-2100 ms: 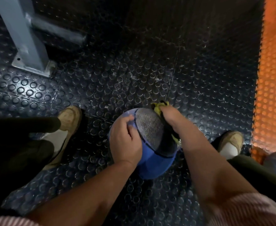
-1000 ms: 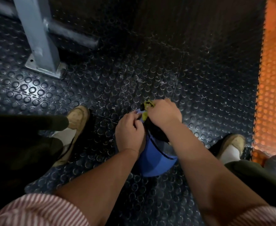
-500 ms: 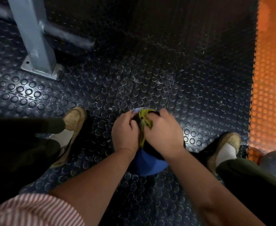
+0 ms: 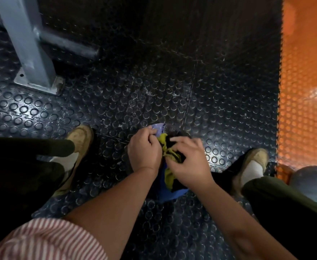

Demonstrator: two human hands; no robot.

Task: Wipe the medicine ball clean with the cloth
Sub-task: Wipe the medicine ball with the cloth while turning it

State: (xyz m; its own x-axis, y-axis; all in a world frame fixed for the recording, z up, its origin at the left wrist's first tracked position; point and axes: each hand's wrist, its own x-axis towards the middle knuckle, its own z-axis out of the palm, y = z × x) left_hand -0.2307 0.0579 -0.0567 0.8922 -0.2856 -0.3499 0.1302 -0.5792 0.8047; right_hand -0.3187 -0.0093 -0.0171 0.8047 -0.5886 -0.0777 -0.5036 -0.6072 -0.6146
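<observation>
- Two hands meet on the blue medicine ball (image 4: pixel 174 194), which sits on the studded black floor (image 4: pixel 154 81) between your left shoe (image 4: pixel 81 139) and right shoe (image 4: pixel 255 160).
- Your left hand (image 4: pixel 144 152) grips the ball's upper left side, fingers curled over its pale top.
- Your right hand (image 4: pixel 189 166) clutches the yellow-and-black cloth (image 4: pixel 169 178), fingers bent into the bunched fabric and pressing it onto the ball.
- Between your two hands the cloth lies crumpled, one fold trailing down the ball's near side.
- Off to your upper left stands a grey metal post (image 4: pixel 28 44); an orange mat (image 4: pixel 303 91) borders the right, with a grey ball (image 4: pixel 311 184) beside it.
</observation>
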